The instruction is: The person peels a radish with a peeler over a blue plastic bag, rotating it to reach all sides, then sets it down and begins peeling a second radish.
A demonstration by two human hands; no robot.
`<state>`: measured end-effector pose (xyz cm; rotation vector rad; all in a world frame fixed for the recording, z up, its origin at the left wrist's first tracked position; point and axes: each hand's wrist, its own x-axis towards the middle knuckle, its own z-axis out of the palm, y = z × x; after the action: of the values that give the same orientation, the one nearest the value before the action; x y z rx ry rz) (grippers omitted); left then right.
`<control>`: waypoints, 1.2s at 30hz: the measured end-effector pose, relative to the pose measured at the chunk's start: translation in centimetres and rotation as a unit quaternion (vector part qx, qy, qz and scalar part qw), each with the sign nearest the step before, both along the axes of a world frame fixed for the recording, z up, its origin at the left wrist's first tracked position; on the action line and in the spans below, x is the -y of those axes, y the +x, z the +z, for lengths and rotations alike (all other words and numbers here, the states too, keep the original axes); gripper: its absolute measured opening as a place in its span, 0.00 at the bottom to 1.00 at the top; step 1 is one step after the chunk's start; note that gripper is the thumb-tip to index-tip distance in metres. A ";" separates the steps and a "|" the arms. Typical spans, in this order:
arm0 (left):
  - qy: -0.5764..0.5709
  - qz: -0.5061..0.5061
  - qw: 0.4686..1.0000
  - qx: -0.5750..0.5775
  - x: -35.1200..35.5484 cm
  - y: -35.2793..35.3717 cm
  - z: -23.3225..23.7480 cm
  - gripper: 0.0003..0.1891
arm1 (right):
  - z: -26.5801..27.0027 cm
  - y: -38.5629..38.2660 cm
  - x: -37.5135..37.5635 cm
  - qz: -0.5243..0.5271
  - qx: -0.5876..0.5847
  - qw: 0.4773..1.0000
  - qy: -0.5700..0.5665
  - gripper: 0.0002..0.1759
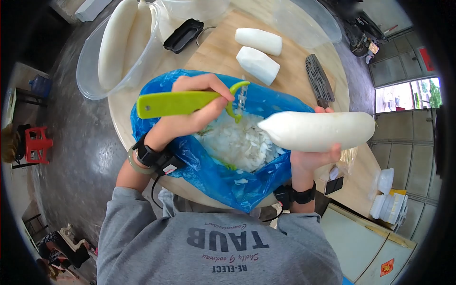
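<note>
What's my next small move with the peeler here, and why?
Probably bring the peeler in your left hand across to the radish tip and stroke along it. The peeler hangs apart from the radish, which your right hand holds level above the bag of peelings.

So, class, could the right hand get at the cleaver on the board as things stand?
Probably not at once: the right hand is full, gripping the peeled radish. The cleaver lies just beyond it on the board, with nothing between.
</note>
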<state>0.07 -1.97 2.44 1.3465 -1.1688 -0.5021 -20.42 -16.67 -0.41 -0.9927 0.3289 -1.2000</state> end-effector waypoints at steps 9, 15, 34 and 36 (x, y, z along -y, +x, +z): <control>-0.031 -0.008 0.995 -0.089 -0.6 -0.5 1.0 0.03 | 0.3 0.0 -0.4 0.023 -0.083 0.993 -0.078 0.41; -0.053 -0.074 0.994 -0.054 -0.6 -0.2 0.5 0.04 | 0.4 0.4 -0.9 0.059 -0.109 0.988 -0.089 0.44; -0.253 0.033 0.924 0.284 0.6 -0.6 -1.0 0.10 | 0.0 0.5 -0.4 0.052 -0.092 0.992 -0.075 0.46; -0.213 0.014 0.959 0.184 0.1 -0.9 -0.9 0.08 | 0.1 0.6 -0.5 0.049 -0.092 0.992 -0.074 0.46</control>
<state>-0.85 -2.06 1.54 1.0991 -1.4606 0.0340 -19.84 -16.12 -0.31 -1.2389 0.3358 -1.0564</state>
